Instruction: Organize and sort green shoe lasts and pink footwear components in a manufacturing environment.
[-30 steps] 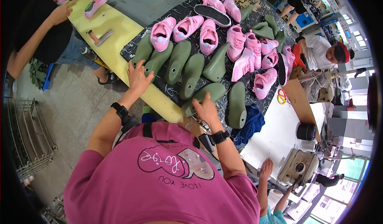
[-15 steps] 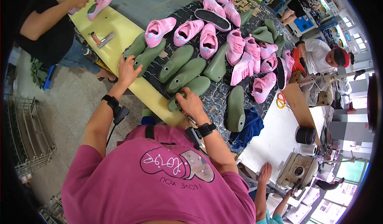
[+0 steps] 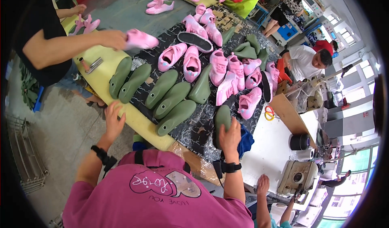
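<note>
My right hand (image 3: 230, 136) is closed around the side of a green shoe last (image 3: 222, 116), which lies beside a crumpled blue cloth (image 3: 245, 142). My left hand (image 3: 114, 120) is off the table's yellow front edge (image 3: 142, 126), fingers spread, with nothing in it. Nearest to it lie two green shoe lasts, one (image 3: 120, 76) beside the other (image 3: 135, 82). Between my hands several more lasts lie slanted in a row, the closest (image 3: 175, 117) near the yellow edge. Pink sneakers (image 3: 191, 63) stand in a group beyond them.
At the left, a co-worker's hand (image 3: 114, 39) holds a pink sneaker (image 3: 139, 40) over the table. To the right are orange-handled scissors (image 3: 269, 113), a white tabletop (image 3: 263, 155) and a beige machine (image 3: 299, 176). Another person's hand (image 3: 263, 183) rests near that tabletop.
My left hand has let go of the left lasts and drawn back. My right hand has moved right to another last. The co-worker's hand has reached in and holds a pink sneaker.
</note>
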`<state>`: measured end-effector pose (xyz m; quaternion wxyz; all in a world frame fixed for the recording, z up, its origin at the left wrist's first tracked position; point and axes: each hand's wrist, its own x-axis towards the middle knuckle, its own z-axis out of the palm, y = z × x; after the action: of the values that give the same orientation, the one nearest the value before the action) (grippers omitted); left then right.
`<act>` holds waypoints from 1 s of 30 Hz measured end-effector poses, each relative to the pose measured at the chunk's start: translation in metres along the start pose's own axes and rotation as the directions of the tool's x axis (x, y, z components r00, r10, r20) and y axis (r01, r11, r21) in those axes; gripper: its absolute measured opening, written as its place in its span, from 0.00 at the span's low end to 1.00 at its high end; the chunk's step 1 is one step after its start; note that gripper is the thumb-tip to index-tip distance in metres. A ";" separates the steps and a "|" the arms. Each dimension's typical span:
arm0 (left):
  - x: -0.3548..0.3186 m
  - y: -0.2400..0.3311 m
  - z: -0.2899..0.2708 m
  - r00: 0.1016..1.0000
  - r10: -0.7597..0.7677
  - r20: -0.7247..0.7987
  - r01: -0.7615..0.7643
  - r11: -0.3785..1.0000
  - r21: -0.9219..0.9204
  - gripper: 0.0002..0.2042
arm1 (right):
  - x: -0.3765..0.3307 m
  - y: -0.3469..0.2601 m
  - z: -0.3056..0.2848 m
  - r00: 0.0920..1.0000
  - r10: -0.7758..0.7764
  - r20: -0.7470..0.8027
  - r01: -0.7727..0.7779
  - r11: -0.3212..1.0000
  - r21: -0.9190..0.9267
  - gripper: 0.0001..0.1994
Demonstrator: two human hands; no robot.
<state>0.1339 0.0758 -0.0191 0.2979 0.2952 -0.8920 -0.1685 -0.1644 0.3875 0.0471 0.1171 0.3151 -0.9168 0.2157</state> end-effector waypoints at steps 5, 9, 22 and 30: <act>-0.050 0.007 0.014 0.997 -0.015 0.075 0.021 0.997 -0.075 0.14 | -0.018 0.065 0.029 0.977 0.053 0.208 -0.029 0.993 -0.117 0.22; -0.066 0.002 0.012 0.961 -0.064 0.268 0.096 0.989 -0.108 0.15 | -0.008 0.046 0.037 0.924 0.151 0.352 -0.121 0.987 -0.107 0.26; -0.292 -0.156 0.022 0.347 -0.243 0.906 -0.247 0.908 0.338 0.11 | -0.008 -0.005 0.056 0.896 0.130 0.425 -0.185 0.979 0.090 0.24; -0.263 -0.034 -0.007 0.358 -0.729 0.583 0.741 0.602 0.298 0.11 | -0.010 0.003 0.059 0.913 0.120 0.390 -0.173 0.980 0.103 0.23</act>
<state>0.3233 0.2138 -0.1435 -0.1387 0.5798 -0.7060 -0.3824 -0.1630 0.3669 -0.0095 -0.1018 0.2886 -0.9262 0.2202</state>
